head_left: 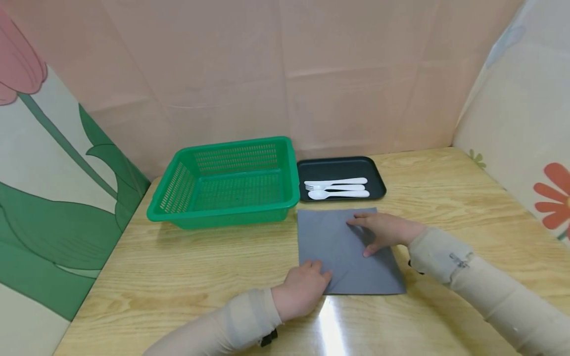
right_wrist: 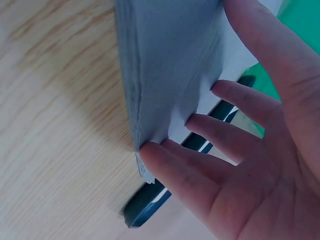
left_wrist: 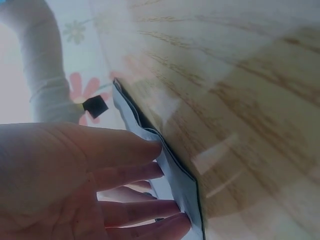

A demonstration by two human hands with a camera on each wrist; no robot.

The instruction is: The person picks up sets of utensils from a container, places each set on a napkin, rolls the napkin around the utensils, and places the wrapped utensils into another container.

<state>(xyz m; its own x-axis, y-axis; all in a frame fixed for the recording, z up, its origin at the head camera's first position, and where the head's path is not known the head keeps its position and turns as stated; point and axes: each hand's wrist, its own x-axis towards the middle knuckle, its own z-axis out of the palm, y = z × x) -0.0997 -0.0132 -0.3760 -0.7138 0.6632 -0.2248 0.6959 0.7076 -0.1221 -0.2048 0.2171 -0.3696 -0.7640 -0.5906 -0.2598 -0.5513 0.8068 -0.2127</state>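
A folded grey cloth (head_left: 329,237) lies flat on the wooden table, its stacked layers visible along one edge in the right wrist view. On its near left corner rests my left hand (head_left: 305,289), fingertips pressing the cloth (left_wrist: 177,185). My right hand (head_left: 385,231) spreads its fingers over the right part, and its fingertips touch the surface of the cloth (right_wrist: 170,65). Just beyond the cloth, a black tray (head_left: 334,170) carries a white knife (head_left: 352,181), a white fork (head_left: 343,188) and a white spoon (head_left: 318,195), laid side by side.
A green plastic basket (head_left: 222,217) with slotted walls stands left of the tray, close to the back wall. Bare wooden table (head_left: 200,267) shows in front of it. Printed sheets with flowers (head_left: 552,198) line both sides.
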